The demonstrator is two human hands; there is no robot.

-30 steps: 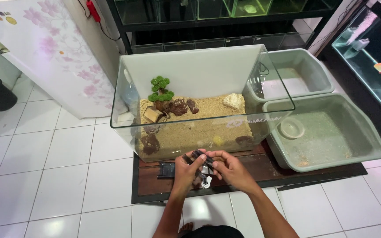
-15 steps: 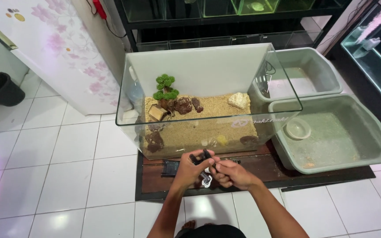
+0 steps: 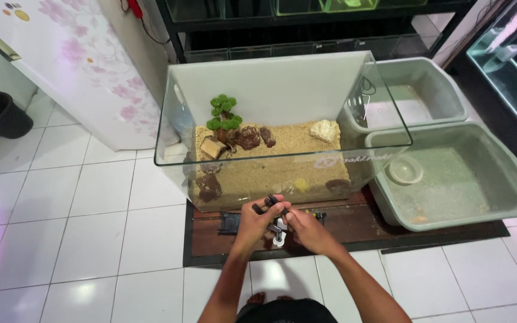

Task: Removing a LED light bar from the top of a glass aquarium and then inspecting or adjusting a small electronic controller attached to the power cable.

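Fingers of both hands hide most of a small black-and-white fitting [image 3: 276, 226], so its kind cannot be told. Left hand [image 3: 257, 220] and right hand [image 3: 307, 228] meet just near of the glass tank [image 3: 282, 98], over the dark wooden board [image 3: 354, 230]; each grip is narrow, pinching the fitting. Another black part [image 3: 231, 224] lies on the board, half covered by the left hand. Compared with half a second ago, the hands sit in much the same spot, and the head view has shifted slightly.
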